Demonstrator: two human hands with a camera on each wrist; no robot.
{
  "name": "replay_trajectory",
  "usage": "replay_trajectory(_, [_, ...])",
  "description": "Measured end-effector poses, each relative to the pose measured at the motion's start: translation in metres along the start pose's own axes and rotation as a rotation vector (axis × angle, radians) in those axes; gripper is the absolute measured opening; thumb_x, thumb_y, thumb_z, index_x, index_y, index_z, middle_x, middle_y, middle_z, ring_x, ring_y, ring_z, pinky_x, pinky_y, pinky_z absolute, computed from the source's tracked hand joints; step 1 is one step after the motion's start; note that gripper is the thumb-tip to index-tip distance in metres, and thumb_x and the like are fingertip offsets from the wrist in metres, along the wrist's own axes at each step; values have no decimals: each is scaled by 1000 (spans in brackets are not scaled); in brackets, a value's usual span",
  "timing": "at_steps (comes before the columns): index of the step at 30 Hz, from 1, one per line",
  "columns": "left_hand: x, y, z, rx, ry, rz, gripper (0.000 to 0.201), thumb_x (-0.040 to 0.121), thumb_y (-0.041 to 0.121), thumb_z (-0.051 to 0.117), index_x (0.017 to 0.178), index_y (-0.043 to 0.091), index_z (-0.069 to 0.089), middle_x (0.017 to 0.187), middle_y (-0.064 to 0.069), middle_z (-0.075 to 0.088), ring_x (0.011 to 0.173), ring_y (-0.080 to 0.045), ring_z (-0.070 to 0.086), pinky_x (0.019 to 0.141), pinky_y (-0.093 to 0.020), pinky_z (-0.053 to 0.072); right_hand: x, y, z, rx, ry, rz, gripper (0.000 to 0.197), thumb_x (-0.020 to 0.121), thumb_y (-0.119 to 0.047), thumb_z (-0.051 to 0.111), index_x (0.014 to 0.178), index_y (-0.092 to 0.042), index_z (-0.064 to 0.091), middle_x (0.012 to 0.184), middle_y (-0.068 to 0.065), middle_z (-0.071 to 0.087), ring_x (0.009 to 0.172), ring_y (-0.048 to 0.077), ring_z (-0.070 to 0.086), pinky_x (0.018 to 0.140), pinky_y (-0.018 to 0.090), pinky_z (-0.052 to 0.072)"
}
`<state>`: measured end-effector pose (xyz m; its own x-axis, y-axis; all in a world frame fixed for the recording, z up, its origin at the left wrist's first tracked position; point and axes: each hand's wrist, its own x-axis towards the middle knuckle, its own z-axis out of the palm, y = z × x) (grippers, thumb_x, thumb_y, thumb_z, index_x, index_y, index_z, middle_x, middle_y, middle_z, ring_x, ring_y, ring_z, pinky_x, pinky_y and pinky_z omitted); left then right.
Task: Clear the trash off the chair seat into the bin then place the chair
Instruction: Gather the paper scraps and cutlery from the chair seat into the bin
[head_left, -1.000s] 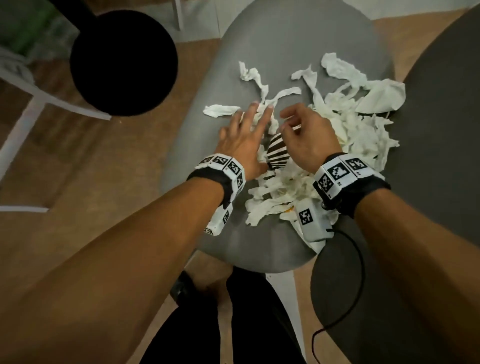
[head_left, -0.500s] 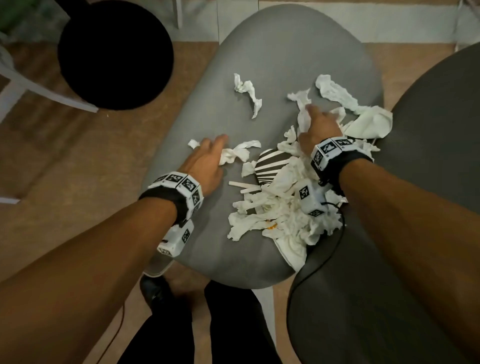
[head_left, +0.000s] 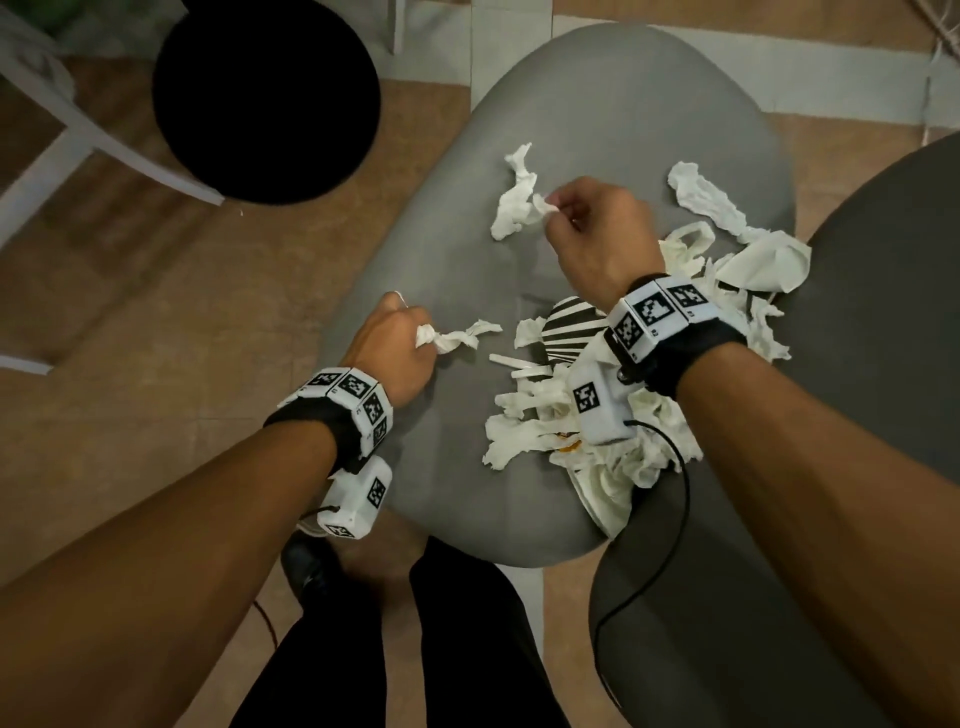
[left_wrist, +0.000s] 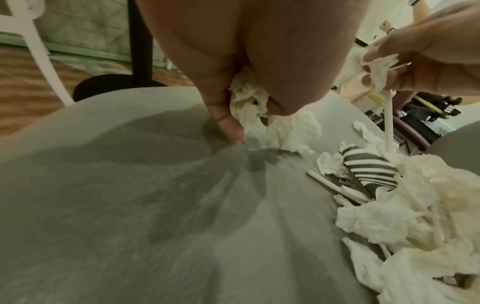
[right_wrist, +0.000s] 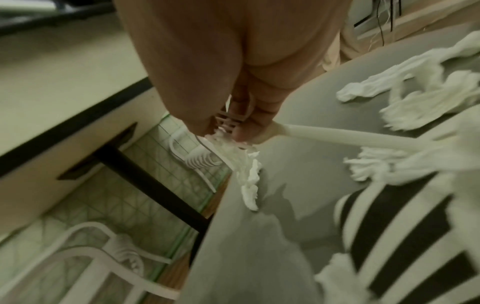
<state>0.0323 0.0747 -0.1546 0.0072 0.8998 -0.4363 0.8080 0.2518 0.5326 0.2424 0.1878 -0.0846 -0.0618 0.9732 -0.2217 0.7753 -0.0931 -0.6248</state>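
Torn white tissue pieces and a black-and-white striped wrapper litter the grey chair seat. My left hand is at the seat's left side, fingers curled round a crumpled tissue piece that trails onto the seat; the left wrist view shows the wad inside the fist. My right hand is over the far middle, pinching a tissue strip at its end. In the right wrist view its fingertips also hold a thin white stick.
A black round base with a pole stands on the wooden floor at the far left. A white chair frame is beside it. A second dark grey seat touches the right side. My legs are at the seat's near edge.
My left hand closed round a tissue piece at the seat's left side. My right hand left the pile on the right, moved to the far middle and pinched the strip there.
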Motion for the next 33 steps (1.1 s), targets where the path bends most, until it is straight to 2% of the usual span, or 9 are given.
replay_trajectory(4, [-13, -16, -6, -90, 3, -46, 18, 89, 10, 52, 71, 13, 51, 105, -4, 45, 75, -26, 52, 69, -28, 38, -23, -41, 15, 112, 39, -34, 16, 88, -27, 60, 100, -24, 70, 70, -16, 61, 63, -1, 57, 69, 16, 49])
replay_trajectory(8, [-36, -36, -16, -257, 84, -138, 13, 83, 7, 54, 72, -1, 56, 78, -15, 60, 69, -28, 55, 54, -23, 32, -58, -79, 45, 285, -2, -13, 11, 85, -28, 61, 92, -28, 69, 71, -10, 67, 66, 12, 66, 70, 33, 58])
replay_trajectory(11, [-64, -56, -26, -426, 90, -235, 15, 81, 7, 54, 69, 0, 59, 66, -14, 63, 60, -26, 55, 45, -21, 33, -93, -100, 76, 345, -47, 17, 11, 84, -26, 62, 91, -26, 69, 74, -6, 70, 69, 17, 69, 72, 40, 60])
replay_trajectory(15, [-107, -101, -34, -525, 51, -356, 19, 80, 8, 53, 61, 9, 56, 56, -3, 57, 54, -20, 52, 52, -29, 40, -142, -124, 123, 500, -131, 92, 9, 87, -18, 64, 93, -18, 71, 79, 1, 72, 68, 16, 67, 71, 43, 61])
replay_trajectory(19, [-146, -162, -31, -525, 31, -524, 17, 79, 19, 55, 66, 13, 63, 66, -5, 67, 70, -28, 66, 67, -36, 53, -183, -147, 172, 596, -216, 50, 9, 90, -15, 66, 98, -15, 69, 83, 5, 70, 71, 13, 66, 71, 33, 59])
replay_trajectory(22, [-167, -200, -22, -556, 22, -599, 24, 72, 27, 53, 72, 7, 67, 75, -14, 72, 79, -35, 69, 75, -46, 56, -203, -159, 206, 548, -306, -44, 12, 91, -20, 66, 102, -18, 69, 90, 2, 70, 81, 16, 68, 77, 33, 59])
replay_trajectory(26, [-181, -230, -3, -606, 11, -661, 21, 69, 26, 53, 68, 11, 67, 75, -10, 73, 78, -31, 71, 78, -47, 59, -222, -164, 242, 495, -355, -133, 11, 91, -22, 66, 101, -21, 69, 91, 0, 68, 81, 16, 67, 75, 31, 58])
replay_trajectory(30, [-183, -247, 21, -686, -1, -694, 23, 66, 28, 54, 74, 13, 71, 77, -8, 75, 78, -28, 73, 77, -49, 61, -224, -145, 274, 474, -329, -70, 10, 91, -20, 66, 100, -21, 68, 89, -3, 70, 82, 11, 67, 75, 23, 57])
replay_trajectory(33, [-178, -250, 33, -727, 31, -723, 24, 67, 26, 56, 80, 12, 72, 79, -8, 76, 78, -27, 73, 77, -47, 61, -219, -110, 302, 278, -338, -4, 14, 89, -20, 66, 102, -20, 70, 95, -6, 71, 89, 5, 66, 82, 19, 53])
